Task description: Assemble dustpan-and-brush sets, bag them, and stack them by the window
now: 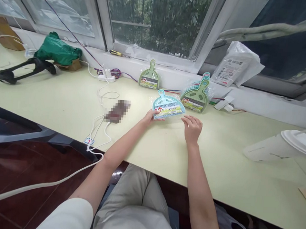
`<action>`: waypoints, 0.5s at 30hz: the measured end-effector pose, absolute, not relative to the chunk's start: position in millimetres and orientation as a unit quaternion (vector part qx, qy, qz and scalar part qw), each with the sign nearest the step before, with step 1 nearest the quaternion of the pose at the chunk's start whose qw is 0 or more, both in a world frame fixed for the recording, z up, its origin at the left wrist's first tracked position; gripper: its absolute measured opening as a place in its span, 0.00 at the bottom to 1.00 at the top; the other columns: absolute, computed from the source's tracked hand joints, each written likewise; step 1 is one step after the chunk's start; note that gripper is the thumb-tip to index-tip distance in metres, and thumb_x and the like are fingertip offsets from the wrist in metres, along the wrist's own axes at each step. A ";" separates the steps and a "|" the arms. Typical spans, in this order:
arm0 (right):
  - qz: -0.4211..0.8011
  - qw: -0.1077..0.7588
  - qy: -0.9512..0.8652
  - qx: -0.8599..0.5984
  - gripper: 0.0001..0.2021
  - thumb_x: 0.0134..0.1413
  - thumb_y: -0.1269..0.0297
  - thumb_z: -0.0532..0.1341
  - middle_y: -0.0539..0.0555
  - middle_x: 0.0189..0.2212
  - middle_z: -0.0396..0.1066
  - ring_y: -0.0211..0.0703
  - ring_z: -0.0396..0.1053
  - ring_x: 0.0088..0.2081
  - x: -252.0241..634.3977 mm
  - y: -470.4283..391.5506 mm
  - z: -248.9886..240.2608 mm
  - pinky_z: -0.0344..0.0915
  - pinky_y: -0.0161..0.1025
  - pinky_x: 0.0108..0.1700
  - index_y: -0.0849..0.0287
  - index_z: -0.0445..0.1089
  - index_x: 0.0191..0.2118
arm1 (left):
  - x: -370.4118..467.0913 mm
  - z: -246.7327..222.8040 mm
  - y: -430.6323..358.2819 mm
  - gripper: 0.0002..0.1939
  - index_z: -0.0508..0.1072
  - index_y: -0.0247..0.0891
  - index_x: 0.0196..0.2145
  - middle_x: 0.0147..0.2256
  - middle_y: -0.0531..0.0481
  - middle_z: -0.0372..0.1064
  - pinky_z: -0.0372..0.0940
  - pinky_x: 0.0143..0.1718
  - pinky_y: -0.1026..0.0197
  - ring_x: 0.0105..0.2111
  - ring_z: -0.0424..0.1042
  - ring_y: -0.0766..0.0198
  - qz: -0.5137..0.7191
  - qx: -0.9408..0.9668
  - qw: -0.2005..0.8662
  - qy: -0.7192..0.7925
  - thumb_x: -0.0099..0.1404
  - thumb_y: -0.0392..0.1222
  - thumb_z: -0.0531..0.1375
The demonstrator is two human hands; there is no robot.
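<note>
A light-blue mini dustpan set [166,103] in clear plastic wrap is tilted up above the table, its printed label facing me. My left hand [149,117] is closed on its lower left corner, thumb in front and fingers underneath. By the lower right corner, my right hand [193,128] has its fingers drawn together in a pinch; whether the clear wrap is between the fingertips is too small to see. Behind stands a wrapped green dustpan set [149,76] against the wall. To its right, several wrapped sets in a stack [195,96] lean there, a green one in front.
White cables and a blurred-out object [117,111] lie left of my arms. A power strip [107,77], a green bag [57,48] and a black frame [26,68] are farther left. On the right lies a lidded white cup [270,147]; a plastic-wrapped package [231,65] leans by the window.
</note>
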State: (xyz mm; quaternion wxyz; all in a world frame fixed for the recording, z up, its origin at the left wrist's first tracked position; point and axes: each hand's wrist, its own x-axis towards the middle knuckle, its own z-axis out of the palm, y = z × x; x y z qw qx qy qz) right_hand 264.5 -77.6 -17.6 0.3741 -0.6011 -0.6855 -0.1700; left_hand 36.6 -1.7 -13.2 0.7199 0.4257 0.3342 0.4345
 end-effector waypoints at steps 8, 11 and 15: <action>-0.158 0.405 -0.566 -0.700 0.10 0.60 0.60 0.55 0.56 0.39 0.71 0.51 0.61 0.47 264.5 -73.5 -29.7 0.46 0.54 0.54 0.56 0.72 0.35 | 45.6 -19.9 -12.8 0.21 0.65 0.30 0.49 0.44 0.36 0.73 0.74 0.37 0.49 0.37 0.76 0.53 0.296 0.509 0.761 0.273 0.58 0.37 0.60; -0.075 0.461 -0.529 -0.709 0.08 0.54 0.60 0.58 0.58 0.46 0.66 0.53 0.57 0.52 267.4 -66.8 -35.8 0.50 0.55 0.54 0.56 0.71 0.36 | 46.8 -19.6 -17.2 0.21 0.64 0.31 0.49 0.47 0.34 0.71 0.74 0.37 0.51 0.38 0.76 0.53 0.282 0.534 0.753 0.261 0.59 0.40 0.61; 0.179 0.597 -0.456 -0.635 0.23 0.46 0.61 0.61 0.59 0.50 0.64 0.48 0.63 0.49 275.4 -55.0 -45.5 0.61 0.46 0.49 0.58 0.64 0.51 | 47.3 -18.2 -19.5 0.28 0.59 0.34 0.55 0.48 0.34 0.70 0.74 0.37 0.50 0.37 0.76 0.54 0.277 0.554 0.740 0.262 0.59 0.44 0.62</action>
